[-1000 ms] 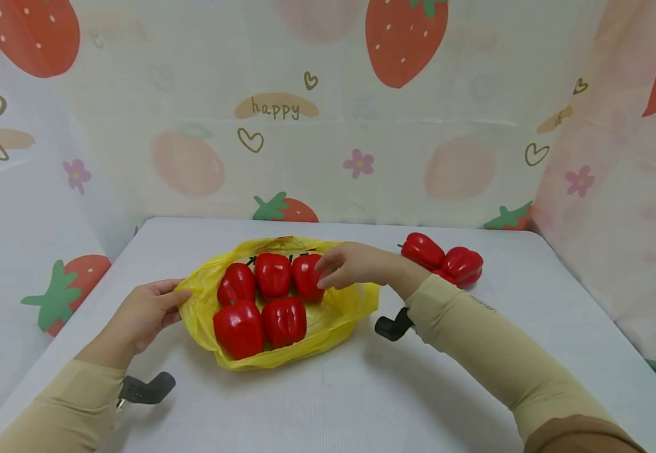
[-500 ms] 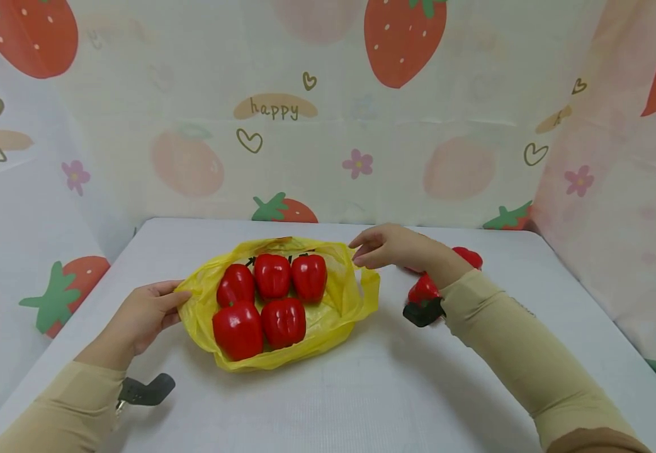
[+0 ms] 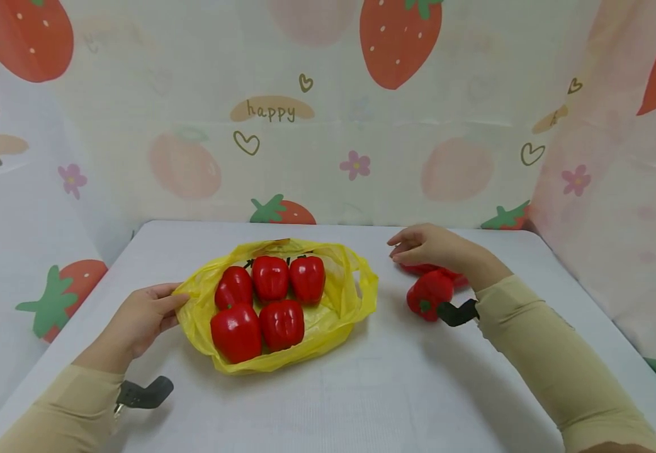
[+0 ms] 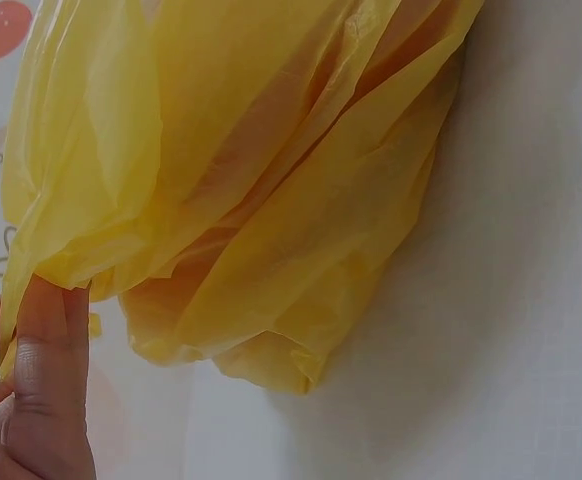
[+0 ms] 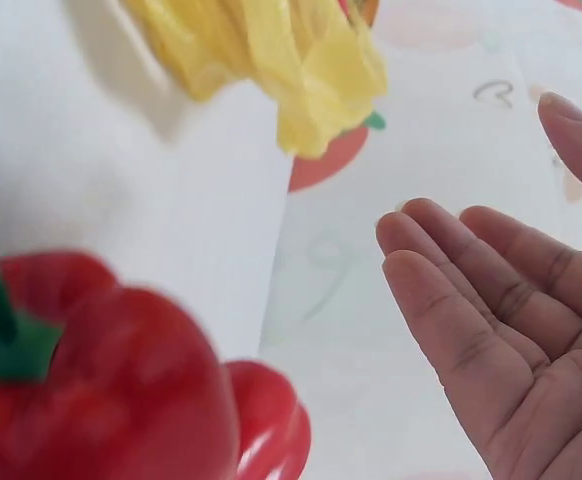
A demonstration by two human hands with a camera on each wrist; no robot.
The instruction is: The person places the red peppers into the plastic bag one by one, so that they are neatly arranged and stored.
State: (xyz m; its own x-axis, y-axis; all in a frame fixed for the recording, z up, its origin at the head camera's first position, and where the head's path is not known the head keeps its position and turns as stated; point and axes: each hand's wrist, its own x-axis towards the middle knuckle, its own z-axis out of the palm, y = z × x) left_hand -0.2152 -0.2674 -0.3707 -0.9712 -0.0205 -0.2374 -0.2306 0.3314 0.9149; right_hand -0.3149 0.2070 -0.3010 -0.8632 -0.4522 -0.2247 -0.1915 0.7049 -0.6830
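A yellow plastic bag (image 3: 336, 321) lies with its mouth spread wide, several red bell peppers (image 3: 270, 278) inside. My left hand (image 3: 138, 319) pinches the bag's left rim between thumb and fingers; in the left wrist view the film (image 4: 301, 230) hangs in folds from those fingers (image 4: 46, 370). Over to the right, my right hand (image 3: 432, 246) hovers above more red bell peppers, its fingers loosely extended and holding nothing. The nearest one, a pepper with a green stem (image 3: 430, 294), lies below the hand. Behind it another red pepper (image 5: 271, 420) shows partly, the rest hidden by the hand.
A white table (image 3: 316, 409) carries everything. Strawberry-print cloth (image 3: 305, 163) closes it in at the back and both sides. Dark wrist-camera mounts (image 3: 145, 392) stick out from both sleeves, the right mount (image 3: 457, 313) overlapping the stemmed pepper in the head view.
My right hand has moved right, from over the peppers in the bag to above the loose peppers. The left hand keeps its pinch on the bag's rim.
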